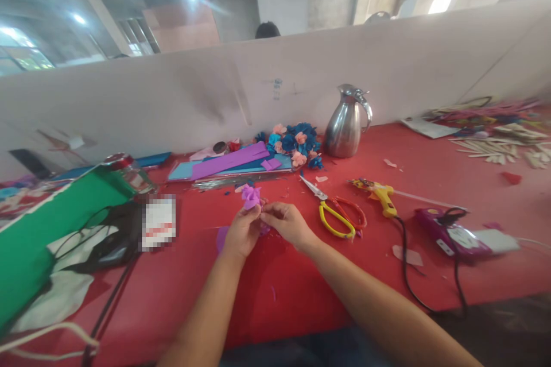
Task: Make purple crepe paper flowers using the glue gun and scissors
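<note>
I see left hand (241,234) pinching purple flower (250,196) from below; right hand (291,223) pinched just beside its base, on what I can't tell. Squeezing too hard could crumple it.

Purple flwr (251,197); red tbl (284,304); yel/red scissor hndls (352,233).
</note>
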Tool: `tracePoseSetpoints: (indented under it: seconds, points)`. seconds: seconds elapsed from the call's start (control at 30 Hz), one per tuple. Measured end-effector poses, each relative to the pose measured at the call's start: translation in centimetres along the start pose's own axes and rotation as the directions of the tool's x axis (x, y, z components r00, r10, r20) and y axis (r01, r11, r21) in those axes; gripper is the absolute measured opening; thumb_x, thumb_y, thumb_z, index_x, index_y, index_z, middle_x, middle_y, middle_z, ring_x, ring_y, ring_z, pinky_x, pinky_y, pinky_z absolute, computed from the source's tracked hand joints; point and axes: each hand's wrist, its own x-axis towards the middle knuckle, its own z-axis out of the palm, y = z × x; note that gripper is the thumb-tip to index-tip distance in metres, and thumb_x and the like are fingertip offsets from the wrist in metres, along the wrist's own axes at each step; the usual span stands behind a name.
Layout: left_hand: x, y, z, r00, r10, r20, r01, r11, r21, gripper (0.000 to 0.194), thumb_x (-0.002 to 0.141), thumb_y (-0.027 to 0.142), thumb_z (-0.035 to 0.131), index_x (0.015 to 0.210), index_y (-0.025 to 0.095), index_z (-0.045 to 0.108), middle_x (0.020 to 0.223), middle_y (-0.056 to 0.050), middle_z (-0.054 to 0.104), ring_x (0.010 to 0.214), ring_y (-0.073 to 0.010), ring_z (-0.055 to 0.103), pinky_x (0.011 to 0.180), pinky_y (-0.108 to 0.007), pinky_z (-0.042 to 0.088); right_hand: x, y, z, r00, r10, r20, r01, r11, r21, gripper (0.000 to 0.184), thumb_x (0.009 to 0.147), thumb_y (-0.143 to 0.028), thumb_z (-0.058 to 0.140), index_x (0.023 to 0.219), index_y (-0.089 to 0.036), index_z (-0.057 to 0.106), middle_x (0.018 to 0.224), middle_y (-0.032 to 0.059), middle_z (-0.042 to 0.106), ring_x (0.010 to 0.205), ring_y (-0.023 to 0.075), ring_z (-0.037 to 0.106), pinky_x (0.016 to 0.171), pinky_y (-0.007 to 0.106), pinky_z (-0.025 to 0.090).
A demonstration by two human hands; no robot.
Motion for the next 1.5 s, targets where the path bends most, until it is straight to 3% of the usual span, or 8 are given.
tracePoseSetpoints:
  seconds: [0.13,0.3,0.47,0.57,0.77,1.03,1.33,1.5]
  points:
    - [-0.1,0.3,0.3,0.999,-0.017,0.044,0.018,0.999,-0.026,0.032,0.054,0.025,0.085,0.084,0.018,0.073,0.085,-0.003,0.073,0.065,-0.0105,0.061,0.055,-0.019,0.048,0.1,0.0,-0.1,0.999,-0.023,-0.041,0.024,1.000,0.008,0.024,0.072,-0.042,0.065,0.072,-0.018,0.064,0.061,-0.0009,0.061,0.056,0.0122,0.053,0.058,0.026,0.043]
    - [-0.1,0.3,0.4,0.999,0.032,0.015,-0.033,0.998,0.054,0.026,0.055,0.023,0.084,0.079,0.016,0.074,0.074,-0.003,0.072,0.058,-0.0092,0.059,0.053,-0.019,0.046,0.1,0.1,-0.2,0.996,-0.059,-0.072,0.053,0.995,-0.090,0.022,0.072,-0.041,0.065,0.072,-0.019,0.067,0.063,-0.0006,0.063,0.057,0.0123,0.053,0.058,0.025,0.043]
    - [-0.3,0.1,0.4,0.990,0.141,-0.008,-0.137,0.972,0.189,0.023,0.054,0.022,0.082,0.076,0.017,0.075,0.074,-0.005,0.073,0.067,-0.0150,0.064,0.065,-0.025,0.049,0.1,0.4,-0.2,0.997,-0.057,-0.060,0.051,0.994,-0.099,0.024,0.071,-0.041,0.063,0.073,-0.019,0.071,0.064,-0.0008,0.064,0.060,0.0140,0.055,0.062,0.026,0.044]
    - [-0.2,-0.2,0.2,0.977,0.211,0.000,-0.202,0.934,0.296,0.023,0.055,0.021,0.081,0.077,0.017,0.075,0.076,-0.005,0.073,0.071,-0.0179,0.065,0.068,-0.027,0.049,0.1,0.5,-0.4,0.997,-0.073,-0.036,0.068,0.989,-0.132,0.019,0.071,-0.037,0.062,0.074,-0.021,0.072,0.064,-0.0011,0.064,0.062,0.0155,0.054,0.062,0.027,0.043]
    - [-0.2,-0.4,-0.3,0.946,0.318,0.065,-0.301,0.785,0.541,0.021,0.062,0.025,0.075,0.082,0.018,0.074,0.077,-0.004,0.073,0.087,-0.0242,0.065,0.075,-0.032,0.049,0.1,0.8,-0.7,0.989,-0.113,-0.100,0.079,0.954,-0.289,0.017,0.068,-0.024,0.053,0.062,-0.020,0.069,0.057,-0.0017,0.058,0.055,0.0147,0.049,0.058,0.027,0.038]
    - [-0.4,0.2,-0.5,0.914,0.350,0.205,-0.398,0.679,0.617,0.015,0.067,0.020,0.070,0.082,0.019,0.075,0.082,-0.004,0.073,0.086,-0.0229,0.065,0.077,-0.031,0.049,0.0,0.6,-0.7,0.968,-0.221,-0.122,0.149,0.890,-0.431,0.015,0.065,-0.016,0.052,0.055,-0.021,0.063,0.057,-0.0011,0.058,0.059,0.0155,0.049,0.061,0.026,0.037]
    - [-0.4,-0.1,0.0,0.963,0.257,0.076,-0.255,0.791,0.556,0.020,0.066,0.025,0.073,0.086,0.020,0.073,0.078,-0.003,0.072,0.079,-0.0219,0.064,0.074,-0.031,0.048,0.0,0.7,-0.5,0.980,-0.162,-0.118,0.107,0.921,-0.374,0.020,0.070,-0.021,0.051,0.068,-0.022,0.071,0.060,-0.0014,0.061,0.056,0.0158,0.050,0.059,0.027,0.038]
    - [-0.1,0.4,0.1,0.959,0.279,0.053,-0.277,0.876,0.394,0.026,0.065,0.022,0.075,0.090,0.019,0.069,0.081,-0.003,0.068,0.075,-0.0154,0.061,0.072,-0.025,0.046,0.2,0.6,-0.6,0.974,-0.144,-0.174,0.080,0.941,-0.329,0.020,0.075,-0.031,0.054,0.071,-0.022,0.071,0.059,-0.0006,0.059,0.057,0.0158,0.049,0.058,0.027,0.037]
